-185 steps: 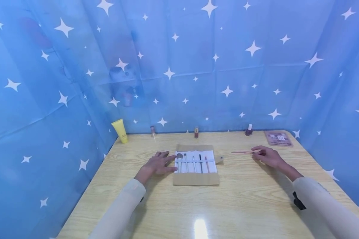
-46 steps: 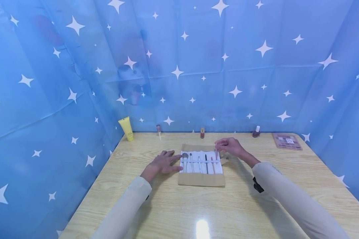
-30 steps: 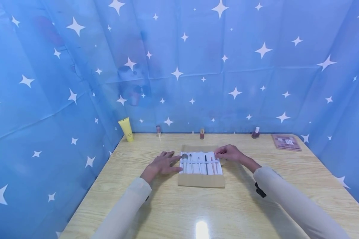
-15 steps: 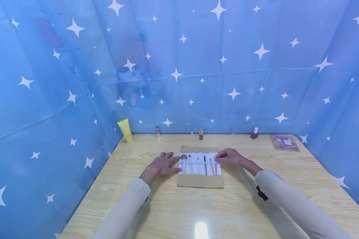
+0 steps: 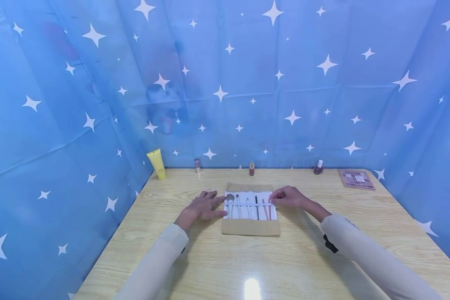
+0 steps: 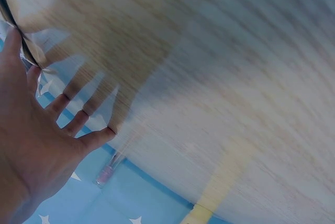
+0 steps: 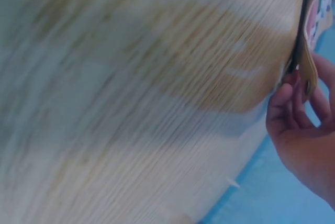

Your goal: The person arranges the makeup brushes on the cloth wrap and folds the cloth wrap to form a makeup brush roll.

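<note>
A tan brush roll [image 5: 250, 227] lies unfolded on the table, its white inside holding several makeup brushes under an elastic strap. My left hand [image 5: 202, 207] rests at the roll's left edge with fingers spread; the left wrist view has the hand [image 6: 36, 130] touching that edge with fingertips. At the right edge, my right hand [image 5: 290, 197] pinches the upper end of a slim pink makeup brush [image 5: 269, 212], whose lower part runs under the strap. In the right wrist view, thumb and fingers meet beside the roll's snap tab [image 7: 309, 75]; the brush is mostly hidden there.
Along the table's back edge stand a yellow tube [image 5: 157, 164], a lip gloss [image 5: 197, 166], a small red-brown bottle [image 5: 251, 168] and a dark nail polish [image 5: 318, 167]. An eyeshadow palette [image 5: 356, 179] lies at the back right. Blue star-printed curtain [image 5: 225, 83] surrounds the table.
My right hand carried the pink brush left from the tabletop to the roll, then lowered it under the strap at the right end. The left hand has stayed at the roll's left edge.
</note>
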Demonstrator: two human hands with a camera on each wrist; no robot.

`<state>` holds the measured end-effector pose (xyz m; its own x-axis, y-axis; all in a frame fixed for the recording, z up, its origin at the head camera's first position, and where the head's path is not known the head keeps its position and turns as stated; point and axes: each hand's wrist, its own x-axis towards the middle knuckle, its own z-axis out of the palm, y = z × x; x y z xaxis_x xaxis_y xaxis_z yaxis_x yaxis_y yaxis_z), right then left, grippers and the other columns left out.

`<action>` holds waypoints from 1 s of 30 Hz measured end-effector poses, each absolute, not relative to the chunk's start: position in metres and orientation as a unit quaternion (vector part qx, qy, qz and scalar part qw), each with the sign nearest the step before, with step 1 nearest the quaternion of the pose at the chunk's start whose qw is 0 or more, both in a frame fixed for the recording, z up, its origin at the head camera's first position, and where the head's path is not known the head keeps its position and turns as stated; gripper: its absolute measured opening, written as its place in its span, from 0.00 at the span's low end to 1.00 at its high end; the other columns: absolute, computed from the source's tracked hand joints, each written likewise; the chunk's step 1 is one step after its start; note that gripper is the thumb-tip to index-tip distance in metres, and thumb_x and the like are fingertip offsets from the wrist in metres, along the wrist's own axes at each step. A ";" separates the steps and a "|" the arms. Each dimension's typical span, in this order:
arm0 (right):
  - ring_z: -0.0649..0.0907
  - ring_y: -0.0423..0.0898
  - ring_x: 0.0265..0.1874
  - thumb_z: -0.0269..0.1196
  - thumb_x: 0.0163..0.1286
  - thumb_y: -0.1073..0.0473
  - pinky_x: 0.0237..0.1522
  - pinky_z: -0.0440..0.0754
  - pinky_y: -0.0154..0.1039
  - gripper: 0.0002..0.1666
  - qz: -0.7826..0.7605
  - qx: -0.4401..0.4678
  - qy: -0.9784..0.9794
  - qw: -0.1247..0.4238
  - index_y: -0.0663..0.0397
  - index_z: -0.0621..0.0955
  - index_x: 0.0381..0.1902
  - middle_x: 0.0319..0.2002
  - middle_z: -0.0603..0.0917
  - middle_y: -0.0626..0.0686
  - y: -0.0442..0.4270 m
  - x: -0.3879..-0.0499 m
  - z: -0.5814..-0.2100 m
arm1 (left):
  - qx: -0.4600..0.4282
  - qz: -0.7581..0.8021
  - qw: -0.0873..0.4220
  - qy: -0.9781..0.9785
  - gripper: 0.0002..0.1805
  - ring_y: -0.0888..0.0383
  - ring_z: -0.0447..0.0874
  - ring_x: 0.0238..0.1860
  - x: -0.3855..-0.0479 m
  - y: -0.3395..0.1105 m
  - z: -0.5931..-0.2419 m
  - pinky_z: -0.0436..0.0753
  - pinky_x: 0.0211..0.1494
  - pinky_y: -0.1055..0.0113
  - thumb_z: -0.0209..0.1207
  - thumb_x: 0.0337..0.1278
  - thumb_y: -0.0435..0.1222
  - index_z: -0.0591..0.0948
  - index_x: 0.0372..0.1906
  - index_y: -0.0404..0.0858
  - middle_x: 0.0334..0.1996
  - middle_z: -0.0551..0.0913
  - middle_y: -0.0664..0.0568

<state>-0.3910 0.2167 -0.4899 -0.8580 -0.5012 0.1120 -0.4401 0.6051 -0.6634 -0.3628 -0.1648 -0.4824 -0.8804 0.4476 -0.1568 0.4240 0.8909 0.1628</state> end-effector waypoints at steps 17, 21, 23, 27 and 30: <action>0.87 0.48 0.37 0.71 0.68 0.65 0.39 0.83 0.32 0.12 -0.342 -0.282 0.896 -0.016 0.67 0.88 0.47 0.38 0.91 0.56 0.224 -0.380 -0.476 | 0.227 0.065 0.096 0.967 0.42 0.39 0.51 0.81 -0.362 -0.164 -0.481 0.61 0.76 0.36 0.48 0.70 0.70 0.61 0.82 0.58 0.83 0.54 0.45; 0.87 0.50 0.38 0.71 0.68 0.67 0.40 0.83 0.33 0.12 -0.341 -0.286 0.895 -0.034 0.67 0.88 0.47 0.37 0.91 0.55 0.225 -0.375 -0.468 | 0.226 0.064 0.094 0.967 0.42 0.39 0.50 0.81 -0.363 -0.165 -0.482 0.61 0.76 0.35 0.49 0.70 0.69 0.62 0.82 0.58 0.83 0.54 0.45; 0.87 0.50 0.38 0.71 0.67 0.67 0.40 0.83 0.33 0.12 -0.342 -0.291 0.893 -0.039 0.67 0.88 0.48 0.37 0.91 0.55 0.224 -0.373 -0.465 | 0.224 0.066 0.094 0.968 0.41 0.39 0.51 0.81 -0.363 -0.165 -0.482 0.61 0.76 0.35 0.49 0.70 0.69 0.62 0.82 0.58 0.83 0.54 0.45; 0.86 0.48 0.37 0.71 0.67 0.68 0.39 0.83 0.33 0.12 -0.348 -0.298 0.888 -0.030 0.67 0.88 0.48 0.37 0.91 0.54 0.223 -0.366 -0.462 | 0.224 0.068 0.095 0.968 0.41 0.39 0.50 0.81 -0.362 -0.164 -0.481 0.61 0.76 0.35 0.49 0.70 0.69 0.62 0.82 0.58 0.83 0.54 0.45; 0.87 0.46 0.36 0.71 0.67 0.67 0.39 0.84 0.33 0.11 -0.350 -0.320 0.880 -0.020 0.67 0.88 0.47 0.37 0.91 0.54 0.218 -0.360 -0.464 | 0.224 0.071 0.094 0.967 0.41 0.37 0.50 0.81 -0.362 -0.163 -0.482 0.60 0.76 0.34 0.50 0.70 0.68 0.63 0.81 0.57 0.83 0.55 0.44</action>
